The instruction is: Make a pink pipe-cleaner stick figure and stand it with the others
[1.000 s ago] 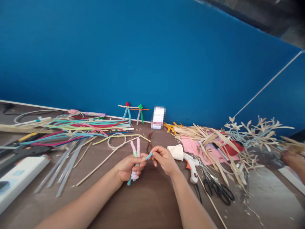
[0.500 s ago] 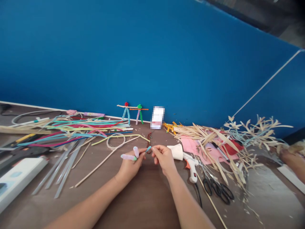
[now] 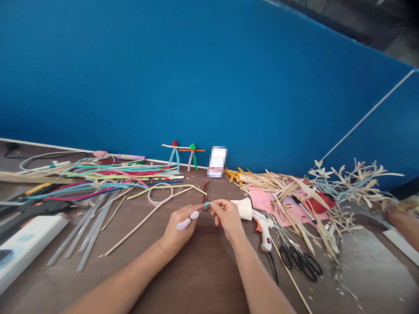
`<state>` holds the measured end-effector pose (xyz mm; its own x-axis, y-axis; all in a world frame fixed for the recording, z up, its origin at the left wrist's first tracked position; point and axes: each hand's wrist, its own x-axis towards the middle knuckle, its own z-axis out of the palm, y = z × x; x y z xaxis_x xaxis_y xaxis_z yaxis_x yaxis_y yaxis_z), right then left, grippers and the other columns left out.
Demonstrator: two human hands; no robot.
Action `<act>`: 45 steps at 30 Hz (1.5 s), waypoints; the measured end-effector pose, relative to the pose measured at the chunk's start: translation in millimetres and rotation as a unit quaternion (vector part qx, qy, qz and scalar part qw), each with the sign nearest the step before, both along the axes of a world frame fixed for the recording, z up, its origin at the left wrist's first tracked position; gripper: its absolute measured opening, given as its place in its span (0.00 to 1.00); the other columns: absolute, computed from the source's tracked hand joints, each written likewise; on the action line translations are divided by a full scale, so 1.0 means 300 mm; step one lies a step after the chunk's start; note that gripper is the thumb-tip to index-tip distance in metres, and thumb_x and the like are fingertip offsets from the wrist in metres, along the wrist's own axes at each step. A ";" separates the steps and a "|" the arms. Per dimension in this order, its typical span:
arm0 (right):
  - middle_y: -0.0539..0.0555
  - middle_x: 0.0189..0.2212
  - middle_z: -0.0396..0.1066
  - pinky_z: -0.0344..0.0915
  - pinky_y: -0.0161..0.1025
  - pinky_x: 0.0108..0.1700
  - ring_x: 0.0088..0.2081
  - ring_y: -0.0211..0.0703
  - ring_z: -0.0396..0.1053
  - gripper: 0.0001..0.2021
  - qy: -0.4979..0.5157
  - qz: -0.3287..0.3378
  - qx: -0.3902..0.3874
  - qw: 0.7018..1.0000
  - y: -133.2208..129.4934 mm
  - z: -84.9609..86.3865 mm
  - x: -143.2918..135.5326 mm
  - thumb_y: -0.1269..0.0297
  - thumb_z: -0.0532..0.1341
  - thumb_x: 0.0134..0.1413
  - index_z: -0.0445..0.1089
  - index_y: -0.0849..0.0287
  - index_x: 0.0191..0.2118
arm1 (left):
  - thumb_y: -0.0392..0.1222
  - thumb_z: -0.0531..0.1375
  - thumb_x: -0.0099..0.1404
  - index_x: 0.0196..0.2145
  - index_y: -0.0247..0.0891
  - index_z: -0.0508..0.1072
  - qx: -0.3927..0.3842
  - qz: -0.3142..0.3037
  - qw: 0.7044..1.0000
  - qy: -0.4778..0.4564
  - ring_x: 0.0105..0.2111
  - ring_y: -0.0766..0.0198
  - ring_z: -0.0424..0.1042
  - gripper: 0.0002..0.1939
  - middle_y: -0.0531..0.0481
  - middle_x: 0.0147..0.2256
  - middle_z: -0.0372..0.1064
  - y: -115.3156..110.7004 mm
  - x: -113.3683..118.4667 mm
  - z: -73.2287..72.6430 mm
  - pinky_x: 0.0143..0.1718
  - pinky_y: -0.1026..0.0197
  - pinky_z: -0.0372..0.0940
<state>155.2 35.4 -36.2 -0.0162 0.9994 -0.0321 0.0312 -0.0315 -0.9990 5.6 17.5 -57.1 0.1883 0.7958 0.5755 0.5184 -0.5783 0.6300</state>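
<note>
My left hand is closed around a small pipe-cleaner piece with lilac ends and a blue part at its tip. The fingers of my right hand pinch at the other end of the blue part. A brown beaded string lies just beyond the fingertips. Two pipe-cleaner figures, one with a red head and one with a green head, lean upright against the blue wall.
Coloured pipe cleaners, clear glue sticks and a white power strip lie left. On the right are a glue gun, black-handled scissors, pale dried strips and pink sheets. Another person's hand shows far right.
My left hand has turned, so the lilac ends point more to the upper right and sit closer together. My right hand has barely moved.
</note>
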 end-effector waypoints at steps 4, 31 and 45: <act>0.45 0.14 0.62 0.43 0.27 0.12 0.09 0.26 0.53 0.10 -0.003 0.006 -0.007 1.000 -0.002 0.005 -0.004 0.60 0.58 0.42 0.64 0.63 0.22 | 0.35 0.49 0.59 0.41 0.37 0.69 -0.005 -0.006 1.000 0.006 0.33 0.65 0.69 0.15 0.46 0.33 0.71 0.000 -0.003 0.003 0.36 0.64 0.62; 0.43 0.15 0.58 0.48 0.25 0.12 0.12 0.26 0.52 0.05 -0.031 0.089 0.129 0.987 -0.007 0.015 0.014 0.64 0.57 0.45 0.62 0.60 0.28 | 0.40 0.58 0.52 0.35 0.33 0.70 -0.419 -0.177 0.791 -0.409 0.11 0.77 0.53 0.12 0.55 0.18 0.62 0.006 0.030 0.019 0.15 0.68 0.56; 0.47 0.24 0.63 0.50 0.26 0.14 0.14 0.26 0.53 0.08 -0.010 0.144 0.126 0.981 -0.028 0.020 0.009 0.62 0.56 0.47 0.61 0.59 0.33 | 0.31 0.52 0.56 0.27 0.32 0.67 -0.580 -0.273 0.563 -0.521 0.08 0.81 0.45 0.04 0.58 0.16 0.57 0.013 -0.008 0.027 0.11 0.75 0.55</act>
